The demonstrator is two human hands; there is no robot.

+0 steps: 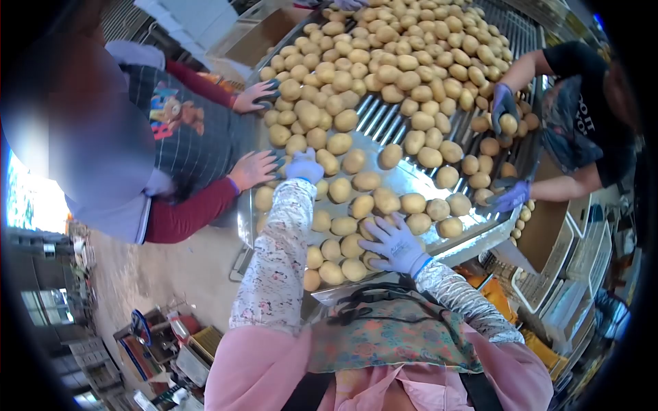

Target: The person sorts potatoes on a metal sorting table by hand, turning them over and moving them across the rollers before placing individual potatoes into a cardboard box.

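Our left hand [304, 166] reaches farther up the table [439, 255], grip state not visible. Right hand [396, 243] rests fingers spread on the potatoes [384, 199] at the table's near edge, nothing clamped; nearest ones lie just beyond its fingertips.

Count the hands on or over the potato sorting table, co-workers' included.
6. The wearer's white-gloved left hand and right hand near the table's close end; a co-worker's two bare hands at the left edge; another's two purple-gloved hands at the right. More may be hidden.
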